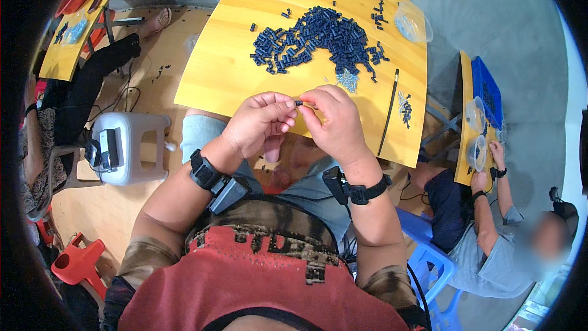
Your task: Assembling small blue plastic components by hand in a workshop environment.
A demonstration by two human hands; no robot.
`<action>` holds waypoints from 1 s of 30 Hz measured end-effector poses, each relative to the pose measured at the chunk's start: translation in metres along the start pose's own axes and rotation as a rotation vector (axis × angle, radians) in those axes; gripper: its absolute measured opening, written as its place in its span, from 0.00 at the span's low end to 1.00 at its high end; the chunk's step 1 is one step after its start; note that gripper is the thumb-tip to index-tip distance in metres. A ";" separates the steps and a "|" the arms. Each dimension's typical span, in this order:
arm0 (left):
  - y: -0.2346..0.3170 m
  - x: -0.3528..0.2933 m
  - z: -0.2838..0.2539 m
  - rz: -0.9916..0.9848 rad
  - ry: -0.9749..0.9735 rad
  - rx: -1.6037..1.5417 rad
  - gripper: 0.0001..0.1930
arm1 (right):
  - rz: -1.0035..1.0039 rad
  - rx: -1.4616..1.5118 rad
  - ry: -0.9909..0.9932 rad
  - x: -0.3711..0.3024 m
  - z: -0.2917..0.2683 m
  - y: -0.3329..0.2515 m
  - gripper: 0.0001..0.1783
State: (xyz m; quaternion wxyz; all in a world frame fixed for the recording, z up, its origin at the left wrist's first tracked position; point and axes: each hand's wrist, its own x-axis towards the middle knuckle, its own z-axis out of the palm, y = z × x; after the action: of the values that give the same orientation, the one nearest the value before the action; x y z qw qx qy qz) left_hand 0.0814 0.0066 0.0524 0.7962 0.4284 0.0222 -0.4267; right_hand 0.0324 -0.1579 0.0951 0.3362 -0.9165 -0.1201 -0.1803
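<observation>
My left hand (pixel 260 121) and my right hand (pixel 335 119) meet over the near edge of the yellow table (pixel 214 61). Between their fingertips is a small black cylindrical part (pixel 299 103), pinched from both sides. Just beyond them lies a large heap of similar black parts (pixel 334 34). At the heap's near edge sits a small pile of silvery screws (pixel 347 81). To the right of my right hand a thin black rod (pixel 389 110) lies lengthwise, with a few screws and black parts (pixel 405 110) beside it.
A clear plastic bowl (pixel 411 22) of screws stands at the table's far right. At right, a person (pixel 487 239) works at another yellow table with a blue tray (pixel 487 89). Another person's legs (pixel 98 79) are at left, near a grey-white stool (pixel 128 147).
</observation>
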 end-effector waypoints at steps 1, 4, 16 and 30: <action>-0.002 0.000 0.000 -0.003 -0.025 -0.034 0.06 | 0.056 0.059 0.035 -0.003 0.001 0.000 0.06; -0.006 -0.003 0.006 -0.015 -0.056 -0.086 0.05 | 0.167 0.155 0.062 -0.012 0.000 0.000 0.06; -0.020 -0.006 0.019 -0.049 -0.087 -0.025 0.05 | 0.107 0.147 0.065 -0.036 -0.011 -0.002 0.12; -0.027 -0.005 0.020 -0.111 -0.041 0.060 0.06 | 0.072 0.031 0.097 -0.046 -0.007 -0.001 0.12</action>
State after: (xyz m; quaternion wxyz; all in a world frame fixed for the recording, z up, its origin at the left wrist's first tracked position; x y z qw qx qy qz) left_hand 0.0526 -0.0110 0.0489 0.7583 0.4413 0.0170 -0.4794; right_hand -0.0116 -0.1661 0.0814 0.3623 -0.9051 -0.0734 -0.2102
